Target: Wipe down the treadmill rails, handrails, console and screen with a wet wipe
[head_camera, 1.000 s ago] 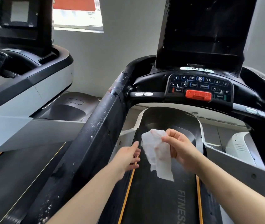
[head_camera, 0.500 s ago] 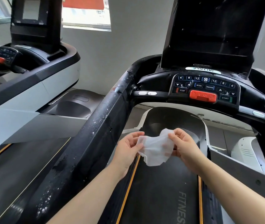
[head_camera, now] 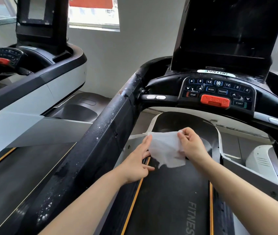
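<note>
The treadmill's long black left handrail (head_camera: 90,150), speckled with white flecks and scuffs, runs just left of the left hand (head_camera: 139,162) and climbs away toward the console. That left hand lies with its fingers nearly straight, the tips touching the left edge of a thin, white, crumpled wet wipe (head_camera: 166,150). The wipe is spread in the air between both hands, above the dark running belt with orange side stripes (head_camera: 168,200). The right hand (head_camera: 191,145) pinches the wipe's upper right corner between thumb and curled fingers.

No wiping looks begun; the wipe seems to be getting opened out. The left hand's touch is light, so the wipe could slip from that side and hang from one corner, or bunch up and clean poorly. Dragged over the gritty handrail, such thin cloth may snag or tear.

Beyond the right hand sit the black button console with its red stop bar (head_camera: 217,92) and the tall dark screen (head_camera: 224,29), both lightly spotted. Far left of the hands stands a second black-and-white treadmill (head_camera: 33,92), before a grey wall with a bright window (head_camera: 94,12).
</note>
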Motion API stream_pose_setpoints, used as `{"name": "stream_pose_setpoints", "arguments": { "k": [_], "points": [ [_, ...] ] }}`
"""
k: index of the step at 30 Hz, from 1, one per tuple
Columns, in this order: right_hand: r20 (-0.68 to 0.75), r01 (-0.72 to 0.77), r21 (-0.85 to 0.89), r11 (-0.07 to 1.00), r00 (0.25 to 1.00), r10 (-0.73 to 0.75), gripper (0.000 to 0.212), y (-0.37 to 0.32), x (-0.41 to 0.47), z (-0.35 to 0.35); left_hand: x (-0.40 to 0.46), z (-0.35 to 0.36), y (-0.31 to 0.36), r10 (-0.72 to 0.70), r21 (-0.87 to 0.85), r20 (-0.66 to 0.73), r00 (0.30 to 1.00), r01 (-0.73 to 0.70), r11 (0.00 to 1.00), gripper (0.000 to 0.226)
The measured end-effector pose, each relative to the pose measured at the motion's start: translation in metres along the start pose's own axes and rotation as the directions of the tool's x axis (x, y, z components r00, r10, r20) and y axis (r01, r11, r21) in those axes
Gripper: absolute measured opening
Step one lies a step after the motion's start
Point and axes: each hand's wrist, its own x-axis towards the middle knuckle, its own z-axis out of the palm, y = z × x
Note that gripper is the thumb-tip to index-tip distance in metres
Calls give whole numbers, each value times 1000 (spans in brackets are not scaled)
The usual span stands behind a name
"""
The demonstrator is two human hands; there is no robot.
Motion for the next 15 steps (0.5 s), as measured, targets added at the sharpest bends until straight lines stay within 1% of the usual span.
{"name": "stream_pose_setpoints", "arguments": {
  "k": [2,3,5,6,8,10,11,13,15],
  "points": [
    [1,18,-18,1000,1000,-18,16,-1,2,-1,1,0,-1,2,-1,-17,1000,-2,1000,97],
    [0,26,-12,1000,1000,-26,13,-2,2,-1,2,0,-1,6,-40,-66,998,-9,999,90],
    [2,43,36,998,999,-43,4,-4,1,-4,4,0,2,2,-173,-232,973,-43,984,69],
    [4,58,48,997,998,-58,6,-4,1,-6,6,0,4,4,-180,-330,944,-67,981,57],
    [43,76,91,993,996,-81,18,-2,1,-9,12,0,4,31,-78,-481,876,-78,994,44],
    [120,66,148,987,989,-84,19,-2,2,-11,14,1,5,73,23,-551,831,-72,997,39],
    [149,69,145,987,985,-91,19,-2,2,-11,15,1,5,97,63,-573,814,-75,995,36],
    [172,99,86,991,979,-113,18,-4,2,-12,16,1,6,150,142,-605,782,-79,987,32],
    [151,153,-5,988,977,-150,22,-6,1,-12,17,0,6,201,221,-617,761,-78,972,28]
  ]
}}
